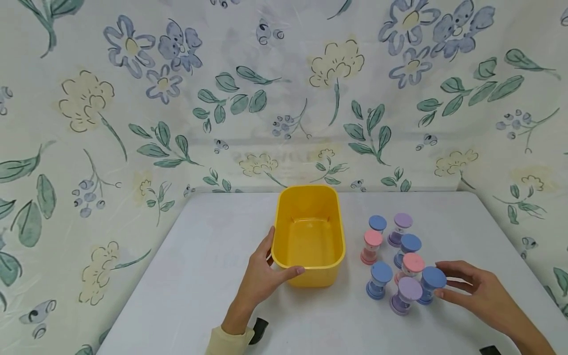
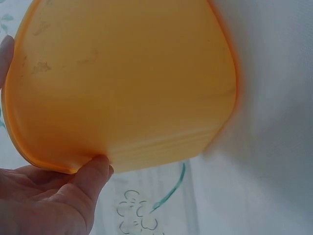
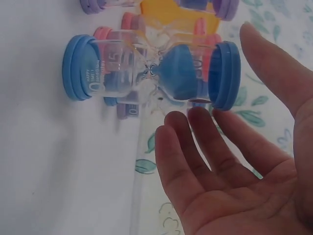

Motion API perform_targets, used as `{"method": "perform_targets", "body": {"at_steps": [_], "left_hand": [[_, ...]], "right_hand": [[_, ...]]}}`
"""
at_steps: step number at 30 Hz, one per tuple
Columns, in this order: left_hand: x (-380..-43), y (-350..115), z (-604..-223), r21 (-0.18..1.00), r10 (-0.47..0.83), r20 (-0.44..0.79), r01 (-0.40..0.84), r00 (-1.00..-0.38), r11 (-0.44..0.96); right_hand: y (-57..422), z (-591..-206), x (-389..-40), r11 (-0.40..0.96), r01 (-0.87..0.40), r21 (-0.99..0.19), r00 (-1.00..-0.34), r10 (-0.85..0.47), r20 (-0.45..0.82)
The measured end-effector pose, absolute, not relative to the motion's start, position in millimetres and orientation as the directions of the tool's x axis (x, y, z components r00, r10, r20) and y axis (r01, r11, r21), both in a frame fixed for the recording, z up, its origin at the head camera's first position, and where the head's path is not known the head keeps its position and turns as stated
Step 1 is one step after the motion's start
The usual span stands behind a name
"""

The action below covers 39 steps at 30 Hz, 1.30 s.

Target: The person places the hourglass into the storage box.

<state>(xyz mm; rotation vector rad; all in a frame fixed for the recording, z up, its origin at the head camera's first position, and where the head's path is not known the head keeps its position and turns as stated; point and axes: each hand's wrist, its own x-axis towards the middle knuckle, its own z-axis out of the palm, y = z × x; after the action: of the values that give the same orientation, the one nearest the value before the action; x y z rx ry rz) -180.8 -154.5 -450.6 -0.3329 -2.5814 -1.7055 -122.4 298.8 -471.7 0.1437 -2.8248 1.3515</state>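
Note:
A yellow plastic tub (image 1: 316, 278) stands on the white table, its inside bare. At its near left corner my left hand (image 1: 259, 277) grips it, thumb on the near side and fingers along the left side; the left wrist view shows the thumb against the tub wall (image 2: 146, 88). My right hand (image 1: 479, 293) is beside the nearest-right blue hourglass (image 1: 433, 278), fingers and thumb spread around its top. In the right wrist view a gap shows between the fingers and this blue sand timer (image 3: 178, 73). A purple hourglass (image 1: 409, 290) stands just left of it.
Several more hourglasses stand upright right of the tub, among them a pink one (image 1: 372, 239), a blue one (image 1: 380, 273) and a purple one (image 1: 402, 222) at the back. Flower-patterned cloth (image 1: 293, 88) rises behind and beside the table (image 1: 186, 281).

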Motion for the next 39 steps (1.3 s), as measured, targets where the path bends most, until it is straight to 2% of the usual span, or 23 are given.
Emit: {"method": "perform_targets", "body": {"at_steps": [5,24,39], "left_hand": [[-180.9,-154.6,-452.4,0.901,0.157,0.14,0.192,-0.978,0.39],[-178.6,-153.4,-453.4,0.898,0.141,0.11,0.159,-0.984,0.409],[-180.2,-154.4,-450.2,0.891,0.157,0.149,0.201,-0.976,0.407]], "right_hand": [[298.1,-473.9,-120.5,0.607,-0.048,-0.793,-0.997,-0.072,0.005],[298.5,-478.3,-117.1,0.528,-0.018,-0.849,-0.999,-0.032,0.001],[304.5,-466.3,-123.4,0.528,-0.069,-0.847,-0.997,-0.016,0.071]]}}
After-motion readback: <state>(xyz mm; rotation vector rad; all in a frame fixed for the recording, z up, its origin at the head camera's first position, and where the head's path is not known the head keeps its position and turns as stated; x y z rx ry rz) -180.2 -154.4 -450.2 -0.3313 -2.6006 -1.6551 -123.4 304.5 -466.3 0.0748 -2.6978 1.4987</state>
